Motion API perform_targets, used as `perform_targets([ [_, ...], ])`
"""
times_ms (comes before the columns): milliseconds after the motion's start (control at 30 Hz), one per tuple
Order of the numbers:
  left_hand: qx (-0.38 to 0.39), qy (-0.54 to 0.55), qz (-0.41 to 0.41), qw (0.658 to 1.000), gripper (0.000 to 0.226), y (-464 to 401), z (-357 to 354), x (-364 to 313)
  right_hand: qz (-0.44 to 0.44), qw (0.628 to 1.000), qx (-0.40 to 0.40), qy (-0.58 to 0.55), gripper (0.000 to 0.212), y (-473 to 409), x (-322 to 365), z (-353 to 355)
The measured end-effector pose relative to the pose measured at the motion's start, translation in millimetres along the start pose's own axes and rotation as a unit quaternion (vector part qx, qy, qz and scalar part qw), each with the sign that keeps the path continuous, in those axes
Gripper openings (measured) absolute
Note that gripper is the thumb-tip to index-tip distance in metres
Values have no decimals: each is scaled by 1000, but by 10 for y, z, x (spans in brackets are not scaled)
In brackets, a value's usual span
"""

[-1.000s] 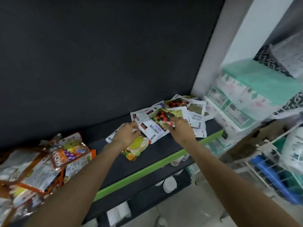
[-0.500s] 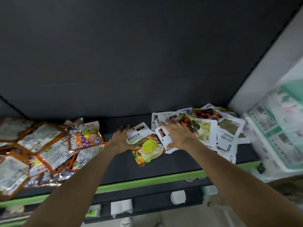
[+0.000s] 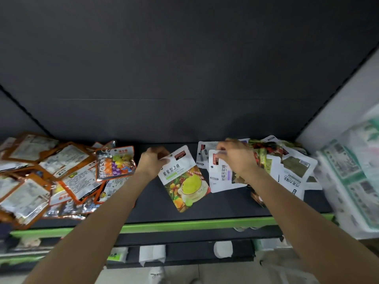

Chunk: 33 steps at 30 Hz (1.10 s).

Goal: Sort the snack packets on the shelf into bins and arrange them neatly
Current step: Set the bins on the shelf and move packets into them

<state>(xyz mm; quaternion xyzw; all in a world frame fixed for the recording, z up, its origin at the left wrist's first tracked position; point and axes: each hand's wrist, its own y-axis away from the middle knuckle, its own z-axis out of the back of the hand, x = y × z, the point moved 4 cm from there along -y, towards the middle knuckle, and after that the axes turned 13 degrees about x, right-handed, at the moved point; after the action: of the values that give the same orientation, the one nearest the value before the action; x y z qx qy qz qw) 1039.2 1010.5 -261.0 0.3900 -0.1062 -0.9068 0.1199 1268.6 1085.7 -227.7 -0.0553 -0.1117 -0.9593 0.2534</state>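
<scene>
Pinching the top left corner of a green-cup snack packet point(image 3: 184, 179), the left hand point(image 3: 152, 163) had it lying flat on the dark shelf point(image 3: 225, 203), alone in the bare stretch at mid-shelf. Just right of that packet, the right hand point(image 3: 238, 158) curled its fingers over the top edge of a white packet with purple print point(image 3: 222, 177), which rested on the loose white pile point(image 3: 291, 171) further right. Well left of the green-cup packet lay a heap of orange-edged packets point(image 3: 61, 177). No bin showed anywhere. To do this well, I judged each hand should lift one packet only, by its stiff sealed top, clear of its neighbours, so the slippery pile beneath would not slide toward the green shelf lip point(image 3: 184, 225).
</scene>
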Motion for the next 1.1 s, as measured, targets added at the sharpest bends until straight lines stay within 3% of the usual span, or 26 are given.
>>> perform_targets([
  [200,-58,60,-78,993,12,376,257,-461,-24,988,-60,-144,7,95,-6,271],
  [500,-195,-37,-111,974,10,1033,889,-587,40,971,-104,-212,13,189,641,667],
  [633,-223,-54,-101,968,6,1312,1212,-323,75,960,-118,-241,15,197,1194,751],
  [800,-256,13,-93,962,10,1762,1657,188,136,944,-120,-274,16,256,2033,737],
  [900,-279,33,-80,956,10,2099,1999,591,180,930,-128,-293,7,314,2682,763],
  [1100,-324,59,-65,942,20,2938,2834,1520,221,906,-143,-330,13,467,4153,631],
])
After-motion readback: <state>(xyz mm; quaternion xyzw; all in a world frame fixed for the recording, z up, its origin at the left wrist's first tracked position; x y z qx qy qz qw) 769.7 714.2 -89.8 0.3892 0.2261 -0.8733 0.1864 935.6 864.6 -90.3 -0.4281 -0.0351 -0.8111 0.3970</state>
